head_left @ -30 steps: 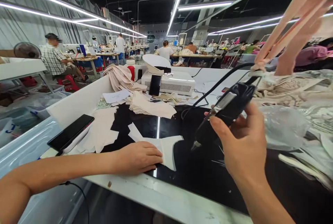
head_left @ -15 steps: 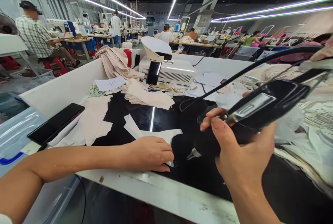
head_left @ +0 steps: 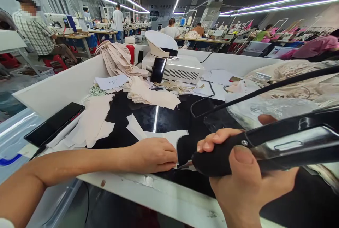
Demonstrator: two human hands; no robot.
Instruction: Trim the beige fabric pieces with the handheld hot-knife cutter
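Observation:
My left hand rests at the table's near edge, fingers bent and closed over the right end of a pale fabric piece. Its fingertips press the cloth down, and part of the cloth is hidden under them. In my right hand is a black corded hand tool with a silver plate on its side. My fingers and thumb wrap its dark grip. The tool's thin metal tip points left, close beside my left fingertips; whether it touches the cloth I cannot tell.
Pale cut pieces lie left, near a black phone-like device. Behind stand another fabric stack, an upright phone and a white vented box. The tool's cord arcs right, over clear plastic. People work beyond.
My right hand has brought the tool down and left, from slightly apart to close beside my left fingers, and the tool now lies flatter. My left hand has stayed on the cloth.

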